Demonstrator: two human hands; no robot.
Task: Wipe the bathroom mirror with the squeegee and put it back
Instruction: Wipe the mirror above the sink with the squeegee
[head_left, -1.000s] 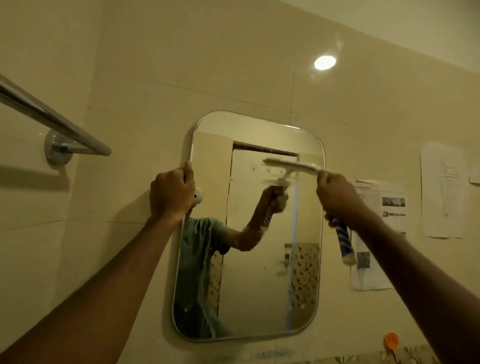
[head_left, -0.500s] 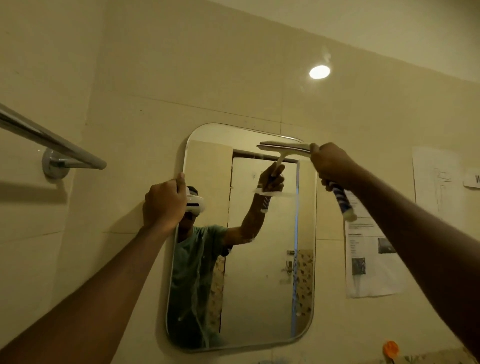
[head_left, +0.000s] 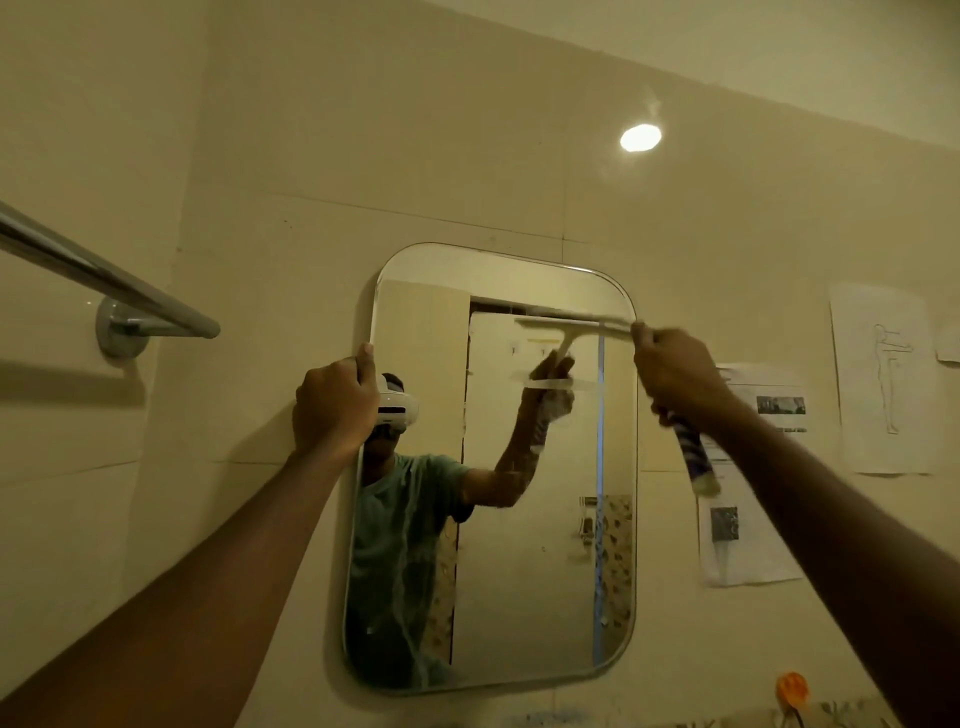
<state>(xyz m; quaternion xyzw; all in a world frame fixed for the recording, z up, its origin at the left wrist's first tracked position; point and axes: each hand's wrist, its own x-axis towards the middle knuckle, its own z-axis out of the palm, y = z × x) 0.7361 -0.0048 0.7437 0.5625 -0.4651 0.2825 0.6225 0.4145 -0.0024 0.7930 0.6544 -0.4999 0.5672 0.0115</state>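
Note:
A rounded rectangular mirror (head_left: 524, 597) hangs on the beige tiled wall. My left hand (head_left: 335, 400) grips its left edge at about upper-middle height. My right hand (head_left: 675, 376) is closed around the squeegee, whose pale blade (head_left: 571, 325) lies flat and roughly level against the upper right part of the glass. The blue-and-white striped handle (head_left: 696, 457) sticks out below my fist, past the mirror's right edge. Wet streaks show on the lower left glass.
A chrome towel bar (head_left: 109, 280) juts from the wall at the left. Paper sheets (head_left: 748, 525) are taped to the wall right of the mirror, another (head_left: 883, 379) farther right. An orange object (head_left: 792, 688) sits low at the right.
The blade rose toward the mirror's top between the first two frames, and it now sits a little lower on the upper right glass. My left hand kept its hold on the mirror's left edge.

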